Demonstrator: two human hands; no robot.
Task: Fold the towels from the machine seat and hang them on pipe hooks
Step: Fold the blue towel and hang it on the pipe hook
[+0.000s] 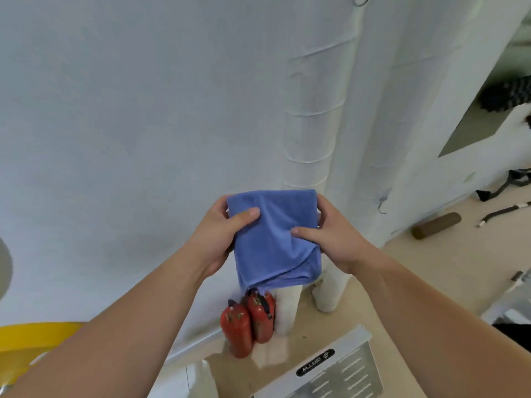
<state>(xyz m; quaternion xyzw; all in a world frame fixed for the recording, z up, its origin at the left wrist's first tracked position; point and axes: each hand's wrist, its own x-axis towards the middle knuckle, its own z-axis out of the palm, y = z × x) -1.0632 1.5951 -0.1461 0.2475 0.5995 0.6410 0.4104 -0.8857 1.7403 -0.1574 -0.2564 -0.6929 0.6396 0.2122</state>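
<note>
A blue towel (275,239), folded into a small rectangle, hangs in the air in front of the white wall. My left hand (221,237) grips its upper left edge, thumb on the front face. My right hand (330,237) holds its right edge, thumb pressed on the cloth near the middle. Behind the towel rise two white wrapped pipes (313,110). A metal hook (360,0) shows at the top, near the pipes. A small dark hook (381,206) hangs lower at the right pipe.
Two red fire extinguishers (248,323) stand on the floor against the wall under the towel. A grey machine plate with a label (330,369) lies at the bottom. A yellow object (31,340) sits lower left. Straps, a bar and a brown block (436,225) lie on the floor at right.
</note>
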